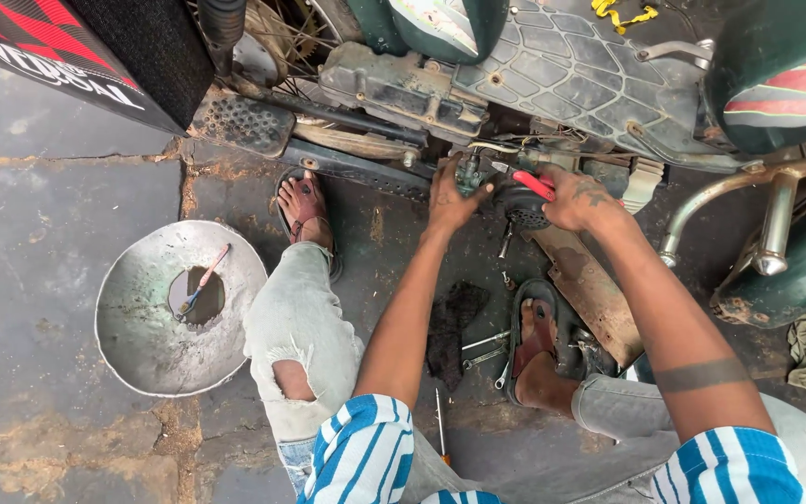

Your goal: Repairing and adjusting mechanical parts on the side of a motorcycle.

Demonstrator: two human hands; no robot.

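While my left hand [452, 201] clamps the small carburettor [469, 174] under the scooter's footboard [571, 75], my right hand [578, 199] grips the red-handled pliers [526, 179]. I'd hold the body steady and turn gently, I judge.

Counts around the scooter, as seen from above

Two hands at twelve o'clock: left hand [452, 198], right hand [578, 198]; one red-handled tool [529, 181]; one metal bowl [137, 317] at nine o'clock with one brush [203, 280]; two sandals; one dark rag [452, 327]; one screwdriver [440, 427] at six o'clock.
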